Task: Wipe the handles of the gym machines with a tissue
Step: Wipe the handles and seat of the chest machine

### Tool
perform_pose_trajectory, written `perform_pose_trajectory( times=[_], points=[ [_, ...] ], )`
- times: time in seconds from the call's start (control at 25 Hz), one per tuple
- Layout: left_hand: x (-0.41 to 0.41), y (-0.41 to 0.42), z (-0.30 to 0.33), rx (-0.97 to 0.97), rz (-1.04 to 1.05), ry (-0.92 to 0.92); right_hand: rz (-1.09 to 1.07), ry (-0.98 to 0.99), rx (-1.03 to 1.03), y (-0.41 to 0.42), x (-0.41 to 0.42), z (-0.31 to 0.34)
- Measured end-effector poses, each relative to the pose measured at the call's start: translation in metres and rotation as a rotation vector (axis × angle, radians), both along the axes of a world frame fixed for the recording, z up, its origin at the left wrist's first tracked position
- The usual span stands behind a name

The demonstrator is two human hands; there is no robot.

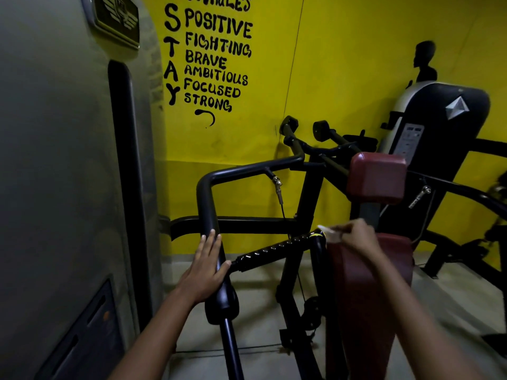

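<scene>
Two bare forearms reach up from the lower edge of the view. Of the two hands, the left hand lies flat against the black handle bar of the near machine, fingers straight and together on the tube, thumb spread toward the right side of it. Just below the palm the bar widens into a thicker black sleeve and runs on down as a thin rod.

The right hand is blurred; its fingers are curled and pinch a pale crumpled tissue, which sits at the yellow-ringed upper end of a ribbed black grip. That grip slants from the tissue down toward the left thumb. Whether the tissue presses the grip or only hovers at it is unclear through the blur.

Just beside the right wrist stands a dark red padded seat back, with a smaller red pad above it. A grey machine cover fills the left side. Behind, the yellow wall carries black painted lettering, and a second black weight-stack machine stands at the right.
</scene>
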State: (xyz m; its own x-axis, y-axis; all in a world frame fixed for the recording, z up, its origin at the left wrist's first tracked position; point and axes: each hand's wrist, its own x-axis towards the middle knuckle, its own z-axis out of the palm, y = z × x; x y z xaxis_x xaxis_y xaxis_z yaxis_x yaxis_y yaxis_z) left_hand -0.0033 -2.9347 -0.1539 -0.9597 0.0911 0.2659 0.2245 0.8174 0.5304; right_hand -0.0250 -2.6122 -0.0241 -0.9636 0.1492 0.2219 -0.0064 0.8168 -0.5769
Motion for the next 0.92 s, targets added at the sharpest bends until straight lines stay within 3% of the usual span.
perform_pose_trajectory(
  times=[0.28, 0.4, 0.56, 0.76, 0.92],
  points=[
    [-0.005, -0.002, -0.004, -0.025, 0.008, 0.005, 0.035, -0.019, -0.064, 0.001, -0.015, -0.031],
    [-0.004, -0.001, -0.002, -0.024, 0.011, 0.01, 0.047, 0.136, -0.083, -0.005, -0.012, -0.029],
    [-0.004, -0.002, 0.0, -0.039, 0.014, 0.003, 0.124, 0.125, 0.017, -0.008, -0.01, -0.01],
    [-0.002, -0.001, 0.002, -0.043, 0.012, -0.003, 0.497, -0.029, -0.009, -0.003, 0.001, 0.025],
    [0.004, 0.002, 0.011, -0.074, 0.029, -0.028, 0.502, -0.076, 0.24, -0.017, 0.003, 0.032]
  ],
)
